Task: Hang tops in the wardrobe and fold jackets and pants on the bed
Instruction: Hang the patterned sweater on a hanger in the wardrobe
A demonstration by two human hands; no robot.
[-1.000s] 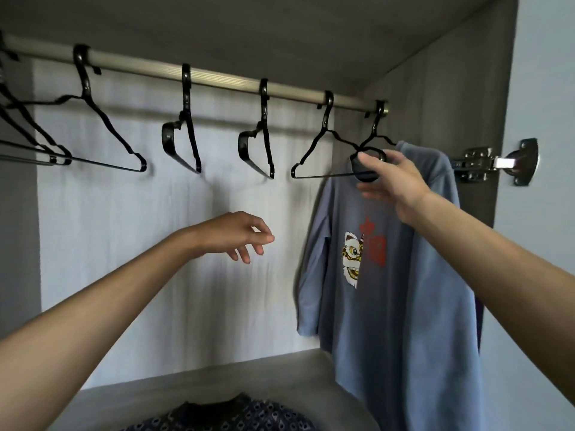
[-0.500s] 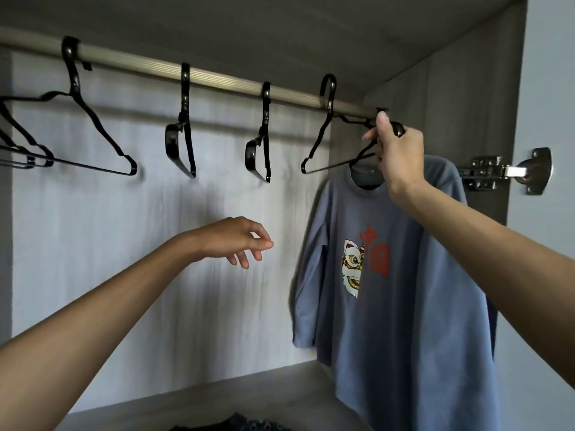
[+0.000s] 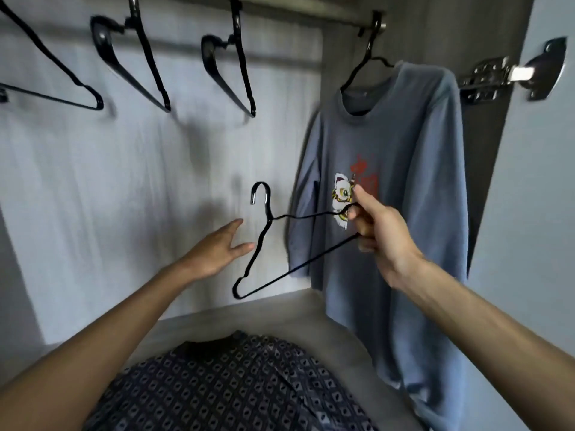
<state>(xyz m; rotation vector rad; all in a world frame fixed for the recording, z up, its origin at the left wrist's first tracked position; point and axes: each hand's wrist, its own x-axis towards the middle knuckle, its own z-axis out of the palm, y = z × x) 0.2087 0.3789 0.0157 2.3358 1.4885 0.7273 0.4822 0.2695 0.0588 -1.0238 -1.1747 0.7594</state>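
Above the dark patterned top (image 3: 236,384) on the wardrobe shelf (image 3: 311,315), the right hand (image 3: 382,241) pinches one end of a thin black wire hanger (image 3: 270,217), which slants down-left toward the spread, empty left hand (image 3: 217,250).

I see a blue top (image 3: 404,213) with a cartoon picture on the chest. It hangs straight down from a black hanger (image 3: 367,60) at the right end of the rail (image 3: 342,21). My right hand (image 3: 379,237) pinches one end of a bare wire hanger (image 3: 268,213). That one is tilted, hook up, just left of the top. A dark top with little squares (image 3: 233,390) lies crumpled on the wardrobe floor.
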